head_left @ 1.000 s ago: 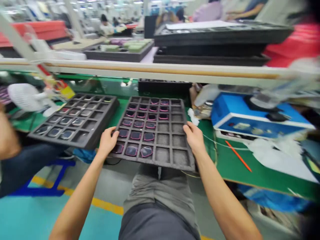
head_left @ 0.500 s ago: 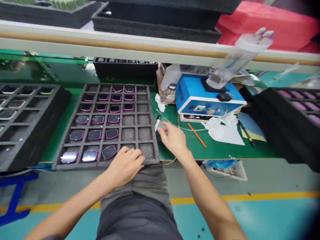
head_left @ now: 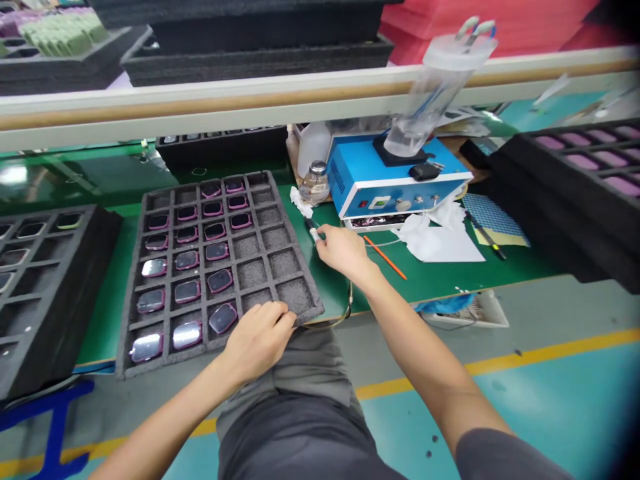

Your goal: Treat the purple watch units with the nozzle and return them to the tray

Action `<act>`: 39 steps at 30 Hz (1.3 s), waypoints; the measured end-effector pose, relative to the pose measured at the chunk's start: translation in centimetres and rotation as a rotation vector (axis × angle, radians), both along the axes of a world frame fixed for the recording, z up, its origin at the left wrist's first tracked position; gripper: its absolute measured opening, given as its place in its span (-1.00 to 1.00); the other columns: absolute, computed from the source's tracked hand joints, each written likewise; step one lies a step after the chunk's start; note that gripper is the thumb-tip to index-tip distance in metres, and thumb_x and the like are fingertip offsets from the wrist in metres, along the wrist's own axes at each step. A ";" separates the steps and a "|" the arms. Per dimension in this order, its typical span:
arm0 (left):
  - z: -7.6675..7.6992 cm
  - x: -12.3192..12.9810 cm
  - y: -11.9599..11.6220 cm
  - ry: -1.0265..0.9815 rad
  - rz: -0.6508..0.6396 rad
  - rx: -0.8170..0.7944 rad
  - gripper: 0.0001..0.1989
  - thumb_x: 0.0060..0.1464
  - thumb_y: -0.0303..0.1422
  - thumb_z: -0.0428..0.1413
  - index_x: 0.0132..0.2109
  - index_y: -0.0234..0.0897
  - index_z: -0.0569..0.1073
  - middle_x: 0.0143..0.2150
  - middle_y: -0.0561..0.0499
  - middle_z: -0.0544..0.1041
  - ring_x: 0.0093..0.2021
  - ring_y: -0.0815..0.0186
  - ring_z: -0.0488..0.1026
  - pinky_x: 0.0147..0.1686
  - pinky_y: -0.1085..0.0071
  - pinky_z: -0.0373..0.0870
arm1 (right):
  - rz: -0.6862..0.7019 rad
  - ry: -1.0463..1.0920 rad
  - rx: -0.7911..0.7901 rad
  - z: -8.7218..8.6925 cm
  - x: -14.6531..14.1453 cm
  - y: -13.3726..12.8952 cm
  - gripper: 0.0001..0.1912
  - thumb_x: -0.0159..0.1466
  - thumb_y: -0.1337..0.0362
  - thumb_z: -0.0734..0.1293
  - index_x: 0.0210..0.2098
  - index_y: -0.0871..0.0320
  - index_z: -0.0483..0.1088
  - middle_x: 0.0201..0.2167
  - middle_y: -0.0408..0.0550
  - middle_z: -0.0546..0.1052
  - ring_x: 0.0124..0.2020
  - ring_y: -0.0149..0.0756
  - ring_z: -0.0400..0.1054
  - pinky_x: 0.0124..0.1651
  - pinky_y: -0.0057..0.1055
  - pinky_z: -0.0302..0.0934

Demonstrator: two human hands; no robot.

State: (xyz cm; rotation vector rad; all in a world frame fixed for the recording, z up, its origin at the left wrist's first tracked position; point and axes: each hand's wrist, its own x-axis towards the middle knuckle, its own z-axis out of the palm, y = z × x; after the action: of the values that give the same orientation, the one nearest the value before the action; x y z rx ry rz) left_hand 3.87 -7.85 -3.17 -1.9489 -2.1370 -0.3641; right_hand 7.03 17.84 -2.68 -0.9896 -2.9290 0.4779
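Observation:
My right hand (head_left: 345,252) has its fingertips closed around a white pen-like tool with a black end (head_left: 313,230), lying on the bench beside the tray. Curled over the front edge of a dark grey foam tray (head_left: 313,310) is my left hand (head_left: 263,340); its fingertips are partly hidden in a front cell. Watch-like pieces with purple frames and dark glass, such as this one (head_left: 223,318), sit in the left and middle cells. The cells on the right hold nothing.
A blue control box (head_left: 395,187) stands behind my right hand, with a glass jar (head_left: 315,183) beside it. An orange stick (head_left: 385,257) and white paper (head_left: 440,243) lie nearby. Stacked foam trays flank the bench: left (head_left: 65,287), right (head_left: 555,200). A shelf (head_left: 300,97) crosses above.
My right hand has moved onto the pen-like tool and its fingers have closed on it. My left hand remains at the tray's front edge. The camera view has turned and shifted.

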 end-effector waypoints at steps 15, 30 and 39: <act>3.2 -1.3 -0.3 -0.160 0.088 -0.100 -0.75 0.34 -0.29 0.04 0.09 -0.24 0.43 0.08 -0.19 0.55 -0.01 0.07 0.54 -0.13 0.15 0.43 | -0.042 0.152 0.239 -0.6 3.1 2.3 -0.64 0.35 0.20 0.28 0.07 0.19 0.50 -0.03 0.23 0.61 0.03 0.15 0.43 -0.03 -0.09 0.29; 3.6 -6.5 10.6 0.288 0.134 0.080 -0.60 0.33 -0.58 -0.15 0.19 -0.40 0.42 0.13 -0.29 0.52 -0.03 0.06 0.46 -0.22 0.19 0.27 | 0.216 0.869 0.345 -1.6 9.1 2.2 -0.82 0.35 0.25 0.36 -0.12 0.02 0.61 -0.27 -0.02 0.65 -0.15 -0.09 0.50 0.01 -0.08 0.35; 4.6 -4.3 10.0 0.112 -0.030 0.058 -0.77 0.37 -0.45 -0.06 -0.15 -0.35 0.49 -0.23 -0.15 0.57 -0.09 0.10 0.46 -0.26 0.22 0.21 | -0.117 1.116 -0.868 -1.1 5.9 -5.4 -0.58 0.37 -0.07 0.25 -0.04 0.10 0.52 -0.53 -0.22 0.36 -0.60 -0.42 0.27 -0.51 -0.43 0.24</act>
State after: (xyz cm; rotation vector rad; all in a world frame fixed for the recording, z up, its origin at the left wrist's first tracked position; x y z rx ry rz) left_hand -0.39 2.11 1.40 -1.9235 -2.0084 -0.3112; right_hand 12.95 12.39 -3.80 -0.5518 -1.6169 1.6725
